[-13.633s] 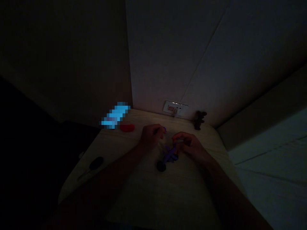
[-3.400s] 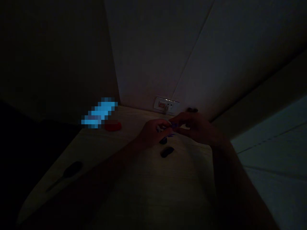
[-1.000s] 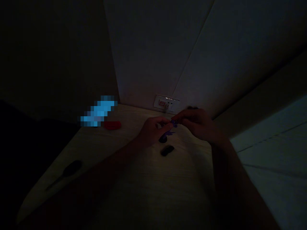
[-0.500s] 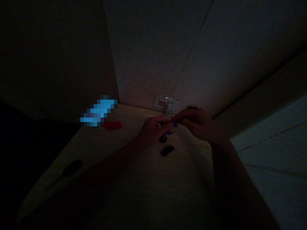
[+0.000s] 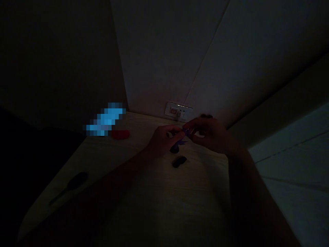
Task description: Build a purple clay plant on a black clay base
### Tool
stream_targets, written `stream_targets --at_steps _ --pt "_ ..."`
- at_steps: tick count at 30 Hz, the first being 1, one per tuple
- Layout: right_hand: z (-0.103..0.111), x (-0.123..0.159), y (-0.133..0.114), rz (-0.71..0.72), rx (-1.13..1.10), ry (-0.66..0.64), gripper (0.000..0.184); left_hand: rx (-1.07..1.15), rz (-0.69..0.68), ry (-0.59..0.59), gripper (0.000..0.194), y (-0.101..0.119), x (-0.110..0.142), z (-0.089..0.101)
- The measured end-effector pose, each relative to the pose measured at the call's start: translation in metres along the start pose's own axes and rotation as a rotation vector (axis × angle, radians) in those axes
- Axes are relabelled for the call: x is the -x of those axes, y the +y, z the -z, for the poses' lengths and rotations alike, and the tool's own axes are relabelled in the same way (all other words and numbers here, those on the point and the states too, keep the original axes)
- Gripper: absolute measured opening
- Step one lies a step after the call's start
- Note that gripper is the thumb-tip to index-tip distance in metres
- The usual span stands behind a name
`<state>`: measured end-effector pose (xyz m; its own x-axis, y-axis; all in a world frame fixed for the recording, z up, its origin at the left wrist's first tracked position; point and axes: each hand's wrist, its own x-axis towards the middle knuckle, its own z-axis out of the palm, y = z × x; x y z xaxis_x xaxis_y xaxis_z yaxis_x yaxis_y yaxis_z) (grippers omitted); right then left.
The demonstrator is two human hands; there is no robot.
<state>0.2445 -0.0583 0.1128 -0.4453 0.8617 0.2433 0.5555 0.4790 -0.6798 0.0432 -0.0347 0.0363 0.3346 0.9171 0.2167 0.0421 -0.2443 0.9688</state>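
The picture is very dark. A purple spiky plastic piece [image 5: 182, 142], perhaps part of a toy, is tilted over the table with a dark rounded part [image 5: 174, 149] at its lower end. My left hand [image 5: 164, 139] is closed on it, thumb and fingers pinching its upper part. From the right, my right hand [image 5: 209, 135] reaches to the same upper end, thumb and forefinger curled together on it. Any smaller part between those fingertips is too dim to make out. Just below the hands, a small black oblong piece [image 5: 179, 162] lies on the wood.
A pale wooden table [image 5: 154, 185] stands against the wall. On its left are a dark-handled screwdriver [image 5: 77, 181], a red oval object [image 5: 120, 134] and a glowing pixelated screen [image 5: 106, 120]. A socket [image 5: 178, 111] is on the wall. A dark figure [image 5: 205, 116] stands partly behind my right hand.
Earlier, the purple piece lay lower on the table with my hands apart; now both hands meet on it. In the last half second, my right thumb has dropped away from the forefinger, widening their gap.
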Motion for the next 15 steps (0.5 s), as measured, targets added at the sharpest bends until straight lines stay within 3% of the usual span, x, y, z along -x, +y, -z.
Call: stream_targets --at_steps 15 --pt "-0.0013 -0.0018 0.0035 0.041 0.083 0.021 0.016 -0.014 -0.008 0.008 0.019 0.0003 -0.0011 0.0000"
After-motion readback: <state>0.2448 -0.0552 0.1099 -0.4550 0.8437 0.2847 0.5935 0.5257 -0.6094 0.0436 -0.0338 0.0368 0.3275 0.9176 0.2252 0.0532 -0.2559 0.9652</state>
